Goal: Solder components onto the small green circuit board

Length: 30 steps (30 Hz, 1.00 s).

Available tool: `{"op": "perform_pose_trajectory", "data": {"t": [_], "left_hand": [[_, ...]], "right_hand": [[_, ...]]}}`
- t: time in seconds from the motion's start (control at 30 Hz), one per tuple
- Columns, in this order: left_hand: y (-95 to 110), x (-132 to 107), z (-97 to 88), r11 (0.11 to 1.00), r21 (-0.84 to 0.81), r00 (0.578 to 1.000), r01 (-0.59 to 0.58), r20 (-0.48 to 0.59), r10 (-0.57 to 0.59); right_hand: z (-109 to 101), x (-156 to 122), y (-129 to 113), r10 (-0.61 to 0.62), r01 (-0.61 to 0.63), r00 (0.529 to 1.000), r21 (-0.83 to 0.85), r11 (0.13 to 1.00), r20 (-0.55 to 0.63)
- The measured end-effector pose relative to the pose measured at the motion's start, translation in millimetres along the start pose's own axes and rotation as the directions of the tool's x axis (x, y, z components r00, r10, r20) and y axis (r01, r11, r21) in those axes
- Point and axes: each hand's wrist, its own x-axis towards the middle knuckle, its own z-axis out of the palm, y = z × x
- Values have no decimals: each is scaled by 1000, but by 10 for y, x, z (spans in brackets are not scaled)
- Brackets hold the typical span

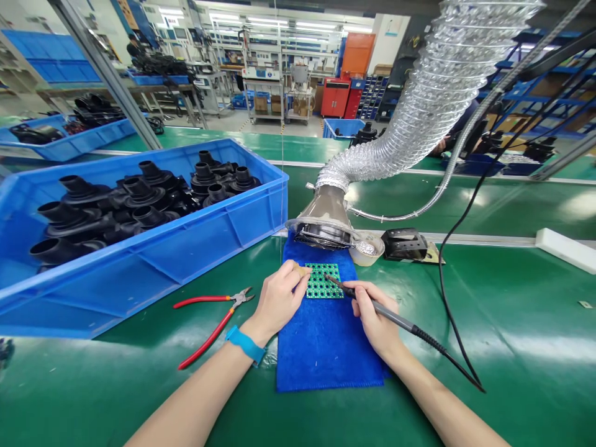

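Observation:
My right hand (372, 310) grips a soldering iron (391, 315) like a pen, its tip at the green circuit board (321, 292). The board has rows of dark round spots and lies on a blue cloth (330, 347). My left hand (279, 295), a blue band on its wrist, is closed in a pinch at the board's upper left. A thin strand, apparently solder wire (282, 186), runs from above down to this hand; its end is hidden by my fingers, one of which has a yellowish cover. Red-handled cutters (218, 320) lie open left of my left hand.
A fume extraction hood (326, 214) on a silver hose (400, 118) hangs just beyond the board. Beside it are a small cup (367, 249) and a black iron stand (407, 245). A blue crate (186, 254) of black parts stands left; the iron's cable (447, 304) trails right.

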Motion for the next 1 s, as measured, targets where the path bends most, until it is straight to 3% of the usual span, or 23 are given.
{"op": "perform_pose_trajectory", "data": {"t": [0.23,0.37,0.5,0.67,0.77,0.87,1.0], "left_hand": [[-4,-7,-13,999,28,1000,18,17,-19],[-24,-34,-5,999,24,1000,25,12,-25],[-41,-54,15,999,29,1000,14,-1,-14],[-43,-52,22,999,31,1000,28,-2,-28],[-30,-34,5,1000,4,1000,26,-3,-26],[-8,-9,-16,999,-16,999,34,-10,-35],[10,21,-27,997,-57,998,51,-43,-53]], "right_hand": [[-17,16,-13,7,-7,1000,17,1000,-27],[-92,46,12,19,-13,987,36,999,-160],[-197,84,71,1,6,942,19,1000,-335],[-211,157,171,-111,99,862,-51,994,-494],[-171,251,216,-133,98,905,-105,990,-404],[-160,273,198,-41,24,964,-69,997,-264],[-171,101,96,-66,48,934,-62,997,-351]]}}
